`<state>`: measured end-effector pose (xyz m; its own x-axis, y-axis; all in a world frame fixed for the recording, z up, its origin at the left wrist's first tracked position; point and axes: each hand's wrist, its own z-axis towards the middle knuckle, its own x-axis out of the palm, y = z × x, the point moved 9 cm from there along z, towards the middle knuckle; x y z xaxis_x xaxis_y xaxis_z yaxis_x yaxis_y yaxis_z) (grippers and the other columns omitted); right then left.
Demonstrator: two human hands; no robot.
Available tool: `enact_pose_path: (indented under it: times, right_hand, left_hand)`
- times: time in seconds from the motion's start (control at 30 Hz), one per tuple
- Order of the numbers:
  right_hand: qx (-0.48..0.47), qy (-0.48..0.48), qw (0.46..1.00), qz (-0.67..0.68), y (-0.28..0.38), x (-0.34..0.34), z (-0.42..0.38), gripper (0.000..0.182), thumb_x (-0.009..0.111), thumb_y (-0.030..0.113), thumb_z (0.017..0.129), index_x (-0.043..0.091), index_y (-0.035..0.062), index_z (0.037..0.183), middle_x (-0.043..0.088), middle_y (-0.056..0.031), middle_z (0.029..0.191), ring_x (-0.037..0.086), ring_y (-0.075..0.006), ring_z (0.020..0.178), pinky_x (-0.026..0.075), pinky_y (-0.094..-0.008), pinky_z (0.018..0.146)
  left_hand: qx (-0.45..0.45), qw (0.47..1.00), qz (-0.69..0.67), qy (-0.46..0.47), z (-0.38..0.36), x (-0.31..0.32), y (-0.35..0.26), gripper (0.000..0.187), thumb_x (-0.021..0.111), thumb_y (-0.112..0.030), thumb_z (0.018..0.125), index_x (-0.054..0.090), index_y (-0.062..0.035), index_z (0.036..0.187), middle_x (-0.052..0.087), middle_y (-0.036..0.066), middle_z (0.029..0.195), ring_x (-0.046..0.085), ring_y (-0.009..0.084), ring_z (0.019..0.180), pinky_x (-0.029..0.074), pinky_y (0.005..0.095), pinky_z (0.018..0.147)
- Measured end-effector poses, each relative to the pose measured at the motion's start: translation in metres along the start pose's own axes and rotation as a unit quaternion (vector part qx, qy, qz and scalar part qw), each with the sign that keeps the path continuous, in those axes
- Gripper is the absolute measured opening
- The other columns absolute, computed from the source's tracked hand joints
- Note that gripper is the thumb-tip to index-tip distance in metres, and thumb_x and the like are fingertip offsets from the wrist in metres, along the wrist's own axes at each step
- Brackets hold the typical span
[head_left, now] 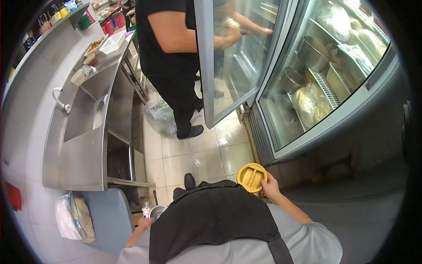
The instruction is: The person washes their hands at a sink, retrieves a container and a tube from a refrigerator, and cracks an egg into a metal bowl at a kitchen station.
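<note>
My right hand (pixel 270 187) grips a round yellow lid (pixel 251 177) by its edge, its raised bar across the middle facing up. Low at my left side, my left hand (pixel 145 223) is closed at the rim of a small round metal container (pixel 157 212), partly hidden by my dark apron. A small white bottle with red marks (pixel 146 210) shows just beyond those fingers.
A co-worker in black (pixel 169 70) stands ahead behind the opened glass fridge door (pixel 246 57). Pots and bagged food fill the fridge shelves (pixel 325 88) at right. A steel sink counter (pixel 74 165) runs along the left. A plastic bag (pixel 160 115) lies on the tiled floor.
</note>
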<state>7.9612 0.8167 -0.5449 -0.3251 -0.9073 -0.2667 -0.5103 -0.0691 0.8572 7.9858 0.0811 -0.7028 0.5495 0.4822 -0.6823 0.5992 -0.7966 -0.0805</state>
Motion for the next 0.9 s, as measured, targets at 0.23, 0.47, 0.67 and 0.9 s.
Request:
enact_pose_path:
  times: [0.23, 0.47, 0.67, 0.9]
  right_hand:
    - [-0.067, -0.019, 0.997, -0.025, -0.004, -0.001, 0.008, 0.040, 0.052, 0.009, 0.089, 0.051, 0.0032, 0.128, 0.063, -0.0058, 0.087, 0.054, -0.0102, 0.054, 0.044, -0.0245, 0.046]
    - [-0.003, -0.004, 1.000, -0.004, -0.004, 0.004, 0.004, 0.040, 0.051, 0.007, 0.088, 0.052, 0.0027, 0.127, 0.064, -0.0066, 0.090, 0.056, -0.0105, 0.057, 0.046, -0.0245, 0.049]
    - [0.001, 0.006, 1.000, 0.000, 0.005, 0.011, -0.001, 0.041, 0.049, 0.004, 0.087, 0.050, 0.0005, 0.129, 0.063, -0.0104, 0.107, 0.062, -0.0166, 0.092, 0.050, -0.0284, 0.078]
    - [-0.049, 0.030, 0.998, 0.011, 0.000, 0.016, 0.012, 0.042, 0.049, 0.002, 0.087, 0.049, -0.0021, 0.129, 0.061, -0.0107, 0.116, 0.059, -0.0174, 0.106, 0.046, -0.0285, 0.090]
  left_hand:
    - [0.013, 1.000, 0.024, -0.009, 0.019, 0.015, 0.018, 0.074, 0.070, -0.057, 0.062, 0.066, 0.0062, 0.101, 0.067, 0.022, 0.103, 0.066, 0.0291, 0.099, 0.051, 0.0366, 0.083]
    - [0.051, 0.998, -0.030, -0.008, 0.005, 0.013, 0.011, 0.074, 0.069, -0.055, 0.064, 0.064, 0.0047, 0.107, 0.066, 0.023, 0.106, 0.064, 0.0316, 0.103, 0.050, 0.0378, 0.086]
    - [0.015, 0.999, -0.045, 0.025, -0.060, -0.014, -0.028, 0.066, 0.066, -0.047, 0.065, 0.064, 0.0055, 0.105, 0.066, 0.023, 0.106, 0.064, 0.0334, 0.102, 0.050, 0.0385, 0.086]
    - [-0.089, 0.995, -0.042, -0.018, -0.126, -0.053, -0.060, 0.059, 0.063, -0.038, 0.066, 0.063, 0.0066, 0.105, 0.066, 0.024, 0.105, 0.065, 0.0343, 0.100, 0.051, 0.0381, 0.085]
